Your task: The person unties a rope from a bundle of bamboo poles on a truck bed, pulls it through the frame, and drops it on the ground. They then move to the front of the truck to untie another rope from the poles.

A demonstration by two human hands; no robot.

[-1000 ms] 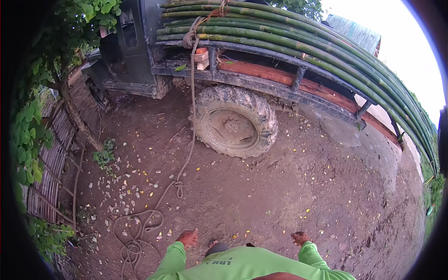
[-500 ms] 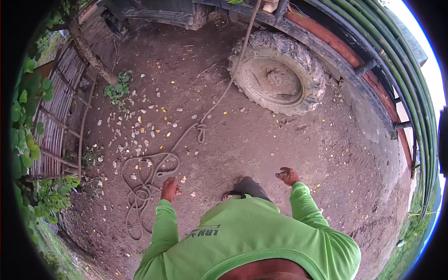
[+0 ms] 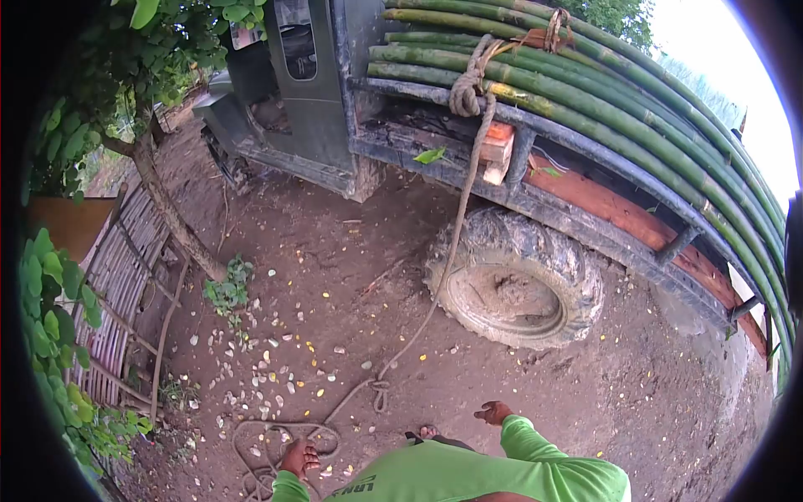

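My left hand (image 3: pixel 299 458) hangs in the air at the lower left, fingers loosely curled but apart, with nothing in it. Seen from above, it overlaps the loose loops of a rope (image 3: pixel 339 433) on the dirt. That rope climbs past a small knot to a thick wrap around green bamboo poles (image 3: pixel 577 84) on a truck. At lower center, my right hand (image 3: pixel 494 412) is over bare ground, bare of any object, its fingers partly stretched out. Nearest to it is the truck's muddy wheel (image 3: pixel 510 280).
The truck's dark cab (image 3: pixel 314 125) stands at the top, its side rail (image 3: pixel 535 197) running right. Reddish timber (image 3: pixel 602 213) lies along the bed. A leaning tree trunk (image 3: pixel 171 197) and a bamboo fence (image 3: pixel 125 293) are on the left. Pale stones and leaves dot the ground.
My view has tilted up, bringing the cab and the rope's wrap on the bamboo into sight. Wheel and rope appear lower. Both hands remain without an object.
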